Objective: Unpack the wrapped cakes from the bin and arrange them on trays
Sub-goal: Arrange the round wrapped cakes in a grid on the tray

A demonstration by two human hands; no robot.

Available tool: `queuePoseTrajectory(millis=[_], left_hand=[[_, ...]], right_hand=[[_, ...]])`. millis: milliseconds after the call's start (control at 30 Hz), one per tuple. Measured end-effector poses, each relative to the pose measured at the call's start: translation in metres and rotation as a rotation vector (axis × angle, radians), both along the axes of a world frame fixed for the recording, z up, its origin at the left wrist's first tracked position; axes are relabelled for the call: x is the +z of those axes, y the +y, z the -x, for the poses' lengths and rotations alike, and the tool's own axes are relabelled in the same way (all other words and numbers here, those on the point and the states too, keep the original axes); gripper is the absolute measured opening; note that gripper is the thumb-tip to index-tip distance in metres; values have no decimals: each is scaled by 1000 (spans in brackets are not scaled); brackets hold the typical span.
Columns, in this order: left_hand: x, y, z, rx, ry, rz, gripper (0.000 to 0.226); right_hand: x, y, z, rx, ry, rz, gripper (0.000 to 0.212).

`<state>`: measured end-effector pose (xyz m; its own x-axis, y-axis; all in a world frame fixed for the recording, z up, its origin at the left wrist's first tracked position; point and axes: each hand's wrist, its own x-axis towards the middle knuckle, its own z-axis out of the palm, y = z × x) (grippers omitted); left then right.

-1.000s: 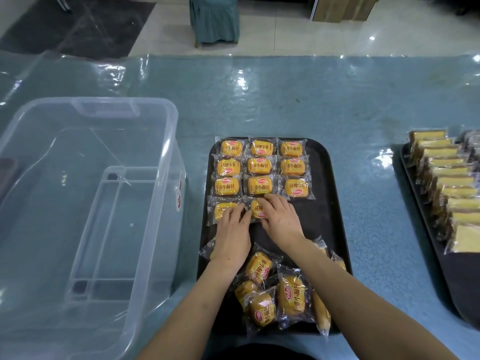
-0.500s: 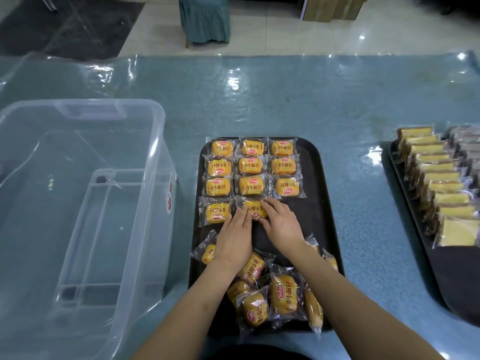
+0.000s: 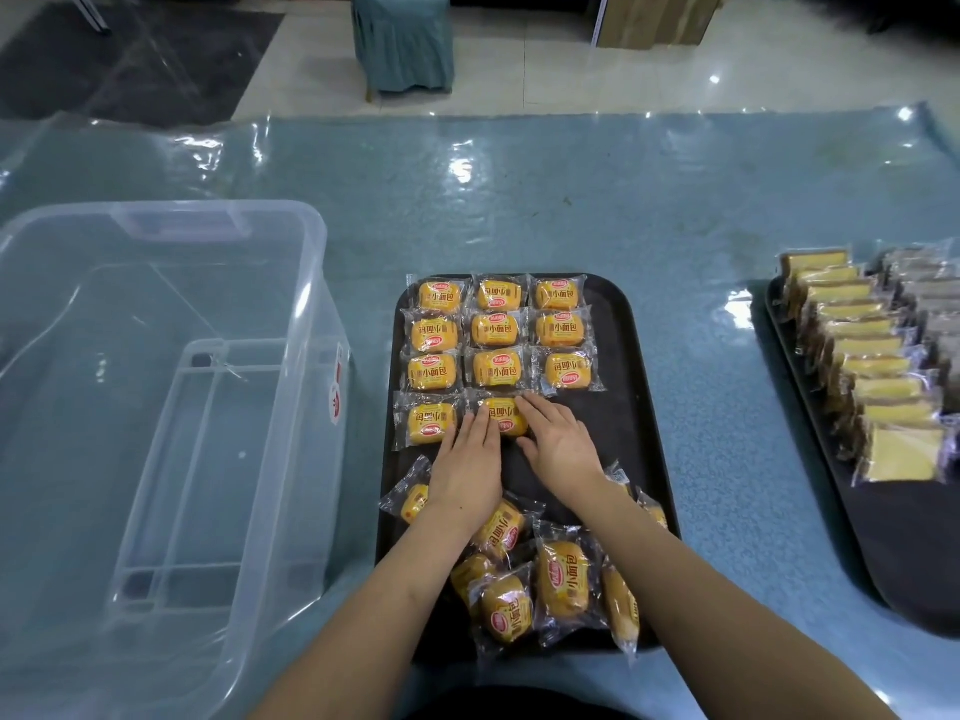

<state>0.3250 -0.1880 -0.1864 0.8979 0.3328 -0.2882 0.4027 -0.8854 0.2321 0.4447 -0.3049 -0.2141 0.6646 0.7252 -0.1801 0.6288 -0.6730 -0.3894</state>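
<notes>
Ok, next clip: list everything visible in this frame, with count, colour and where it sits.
storage bin: one, clear plastic, on the table at left; no cakes visible inside.
centre tray: one, black, in front of the person.
arranged cakes: eleven, yellow in clear wrappers, three full rows of three plus two in a fourth row, far half of the centre tray.
loose cakes: a pile, count unclear, yellow, near end of the centre tray.
right tray: one, black, right edge of view.
sliced cakes: a row, pale yellow, wrapped, on the right tray.
table cover: one, blue-green under clear film.
chair: one, teal cover, on the floor beyond.
left hand: flat beside the fourth row's second cake.
right hand: flat, fingers touching that cake.
</notes>
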Motion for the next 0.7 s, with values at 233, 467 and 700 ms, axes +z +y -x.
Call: queuePoseTrajectory(millis=[233,467,700], left_hand=[[10,-12,7,76,-137,134,58],[17,-45,-1,48,-107,316,35],[26,-80,-24,181,-75,433,41]], right_hand=[[26,-32,-1,-121,83,-168,45],[61,-84,2,-438,257,-271,30],[66,-141,7,-522,306,-317,27]])
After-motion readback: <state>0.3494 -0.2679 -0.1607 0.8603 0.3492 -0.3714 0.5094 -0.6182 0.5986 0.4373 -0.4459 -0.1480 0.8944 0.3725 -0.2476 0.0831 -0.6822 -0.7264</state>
